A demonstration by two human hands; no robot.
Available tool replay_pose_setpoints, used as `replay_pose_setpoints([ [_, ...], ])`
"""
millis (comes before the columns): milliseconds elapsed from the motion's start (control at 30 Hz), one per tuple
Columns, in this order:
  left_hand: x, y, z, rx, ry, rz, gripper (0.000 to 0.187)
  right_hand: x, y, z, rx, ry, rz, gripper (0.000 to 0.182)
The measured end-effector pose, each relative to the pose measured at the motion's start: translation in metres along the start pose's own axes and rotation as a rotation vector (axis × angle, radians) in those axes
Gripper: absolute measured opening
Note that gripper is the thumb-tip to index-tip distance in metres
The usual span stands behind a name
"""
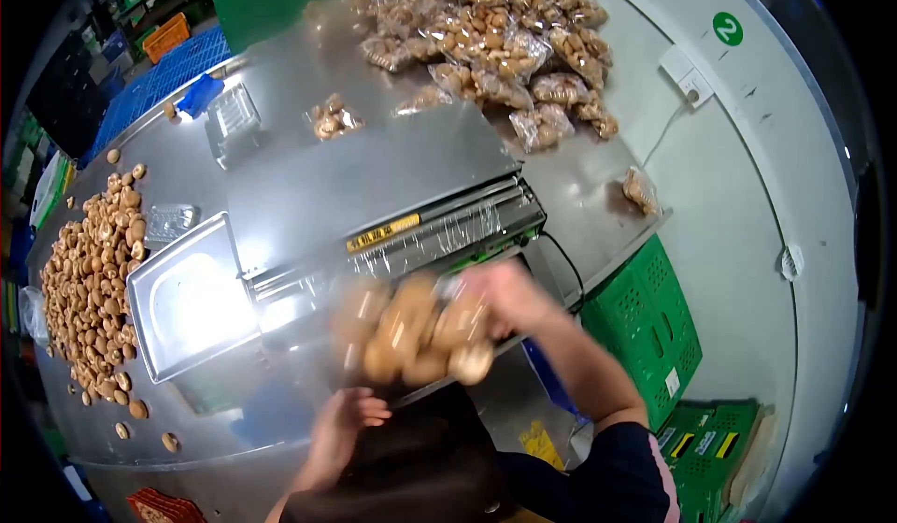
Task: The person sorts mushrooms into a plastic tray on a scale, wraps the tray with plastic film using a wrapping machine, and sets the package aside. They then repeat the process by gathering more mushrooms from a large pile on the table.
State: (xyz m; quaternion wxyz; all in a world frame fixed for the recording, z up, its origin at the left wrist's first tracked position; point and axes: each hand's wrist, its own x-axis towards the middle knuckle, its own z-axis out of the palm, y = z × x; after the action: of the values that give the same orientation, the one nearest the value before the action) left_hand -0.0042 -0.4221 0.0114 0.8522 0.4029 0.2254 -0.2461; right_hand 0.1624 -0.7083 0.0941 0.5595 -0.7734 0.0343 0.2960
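A film-wrapped pack of brown mushrooms [411,331], blurred by motion, hangs in front of the wrapping machine [448,233]. My right hand [509,297] grips its right end, fingers closed on the film. Lower left of the pack, my left hand [350,420] is apart from it, with its fingers spread and nothing in them. Clear film stretches along the machine's front, beside a yellow label [383,231]. To the left lies a metal tray [192,303] with nothing visible in it.
Loose mushrooms [93,285] form a heap at the far left, near a clear plastic tray [171,224]. Many wrapped packs [495,46] are piled at the back. One pack [640,191] lies near the wall. Green crates [645,322] stand at the right, beside a cable.
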Motion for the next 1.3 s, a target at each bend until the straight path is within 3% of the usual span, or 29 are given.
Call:
replay_pose_setpoints([
  [33, 0.000, 0.006, -0.004, -0.002, 0.070, 0.021, 0.041, 0.004, -0.035, -0.031, -0.016, 0.273, 0.133, 0.043],
  [100, 0.002, 0.014, -0.011, 0.056, 0.211, 0.089, 0.037, 0.042, -0.065, -0.112, 0.671, 0.546, -0.335, 0.043],
  [133, 0.000, 0.020, -0.015, 0.088, 0.269, 0.143, 0.034, 0.061, -0.080, -0.152, 0.926, 0.580, -0.621, 0.043],
  [200, -0.002, 0.022, -0.019, 0.079, 0.309, 0.157, 0.030, 0.084, -0.098, -0.164, 0.901, 0.574, -0.842, 0.040],
  [300, -0.008, 0.017, -0.032, 0.142, 0.335, 0.151, 0.027, 0.118, -0.080, -0.134, 0.523, 0.342, -0.745, 0.039],
  [400, -0.025, 0.014, -0.038, 0.134, 0.434, 0.110, 0.027, 0.125, -0.081, -0.035, 0.336, 0.110, -0.454, 0.034],
  [467, -0.039, 0.021, -0.036, 0.091, 0.500, 0.131, 0.025, 0.116, -0.087, 0.017, 0.175, -0.094, -0.418, 0.038],
  [533, -0.057, 0.027, -0.042, 0.029, 0.564, 0.199, 0.023, 0.098, -0.112, 0.048, -0.142, -0.114, -0.287, 0.038],
  [600, -0.065, 0.022, -0.094, 0.266, 0.676, 0.452, 0.018, 0.107, -0.099, 0.076, -0.440, 0.111, -0.764, 0.036],
  [633, -0.069, 0.019, -0.120, 0.389, 0.750, 0.569, 0.016, 0.102, -0.103, 0.085, -0.567, 0.150, -0.730, 0.033],
  [667, -0.078, 0.046, -0.115, 0.195, 0.903, 0.493, 0.018, 0.093, -0.109, 0.095, -0.573, 0.180, -0.752, 0.035],
  [700, -0.080, 0.029, -0.173, 0.500, 0.979, 0.696, 0.026, 0.087, -0.111, 0.099, -0.663, 0.206, -0.661, 0.034],
  [733, -0.098, 0.058, -0.170, 0.647, 1.082, 0.598, 0.036, 0.085, -0.107, 0.108, -0.605, 0.234, -0.752, 0.033],
  [833, -0.120, 0.077, -0.260, 1.059, 1.362, 0.619, 0.056, 0.063, -0.107, 0.147, -0.578, 0.229, -0.582, 0.035],
  [867, -0.124, 0.073, -0.303, 1.357, 1.413, 0.667, 0.058, 0.059, -0.108, 0.164, -0.541, 0.222, -0.549, 0.036],
  [1000, -0.156, 0.083, -0.370, 1.686, 1.237, 0.106, 0.059, 0.054, -0.127, 0.264, -0.472, 0.165, -0.498, 0.028],
  [1100, -0.169, 0.100, -0.427, 1.673, 1.074, -0.045, 0.046, 0.068, -0.148, 0.338, -0.553, 0.026, -0.453, 0.022],
  [1167, -0.181, 0.098, -0.463, 1.576, 1.137, 0.505, 0.036, 0.089, -0.156, 0.385, -0.530, -0.068, -0.445, 0.021],
  [1267, -0.190, 0.110, -0.530, 1.460, 0.956, 0.597, 0.035, 0.129, -0.174, 0.442, -0.510, -0.171, -0.403, 0.021],
  [1300, -0.190, 0.122, -0.536, 1.399, 1.027, 0.659, 0.037, 0.148, -0.179, 0.458, -0.488, -0.167, -0.438, 0.021],
])
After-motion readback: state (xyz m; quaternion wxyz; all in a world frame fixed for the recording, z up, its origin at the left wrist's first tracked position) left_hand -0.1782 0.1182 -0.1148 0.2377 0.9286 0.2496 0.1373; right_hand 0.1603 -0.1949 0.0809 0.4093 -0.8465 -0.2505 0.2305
